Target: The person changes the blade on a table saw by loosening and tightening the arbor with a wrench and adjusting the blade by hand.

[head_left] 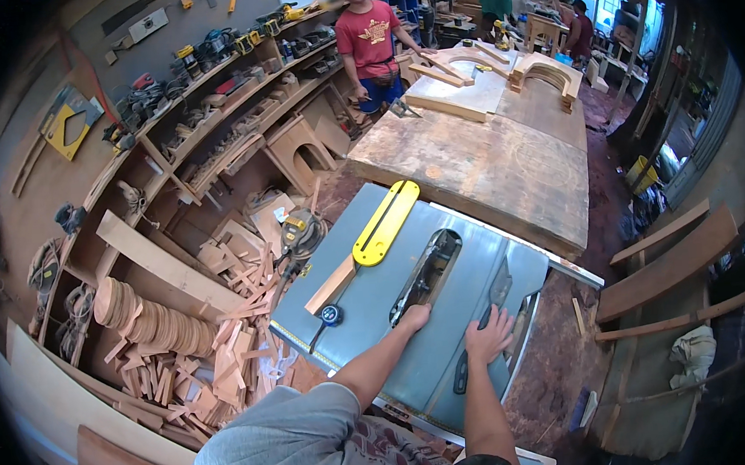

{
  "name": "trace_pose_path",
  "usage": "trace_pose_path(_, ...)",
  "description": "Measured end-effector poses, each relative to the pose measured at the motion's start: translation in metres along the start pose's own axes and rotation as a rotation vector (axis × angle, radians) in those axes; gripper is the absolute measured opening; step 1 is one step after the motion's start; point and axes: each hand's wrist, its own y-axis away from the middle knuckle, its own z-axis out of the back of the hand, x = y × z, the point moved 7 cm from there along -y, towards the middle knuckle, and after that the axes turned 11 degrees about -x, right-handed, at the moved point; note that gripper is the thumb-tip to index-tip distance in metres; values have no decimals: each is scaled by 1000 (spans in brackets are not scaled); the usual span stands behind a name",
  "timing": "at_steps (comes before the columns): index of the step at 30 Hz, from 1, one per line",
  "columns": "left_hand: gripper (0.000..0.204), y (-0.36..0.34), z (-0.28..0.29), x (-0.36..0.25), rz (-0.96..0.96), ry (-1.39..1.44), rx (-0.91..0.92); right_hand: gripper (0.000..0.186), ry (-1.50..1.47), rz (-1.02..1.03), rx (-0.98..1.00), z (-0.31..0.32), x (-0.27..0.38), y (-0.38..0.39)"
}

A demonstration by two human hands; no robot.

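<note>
The grey table saw top point(338, 234) lies in front of me with its long throat opening point(434, 267) uncovered, dark metal parts showing inside. At the opening's near end is my left hand point(415, 318), its fingertips dipping in and hidden. My right hand point(490, 334) rests on the right of the top, fingers spread, beside a dark flat tool point(500, 288); another black end point(460, 374) shows below the wrist. Whether these are one piece I cannot tell. A yellow throat plate point(374, 251) lies to the left, against a wooden block point(333, 287) and a round tape measure point(331, 314).
A large worn wooden table point(471, 167) adjoins the saw's far side, carrying curved wooden frames point(546, 73). A person in a red shirt point(369, 38) stands beyond at the left. Offcuts point(235, 360) and a corded power tool point(302, 232) crowd the left; curved boards point(673, 261) lean right.
</note>
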Motion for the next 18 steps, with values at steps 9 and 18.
trace_pose_path(9, 47, 44, 48, -34, -250, -161, 4, 63, -19, 38, 4, -4, 7, -5)
trace_pose_path(18, 20, 220, 281, -33, -795, -174, -356, 67, 14, -6, 66, -2, -3, 0)
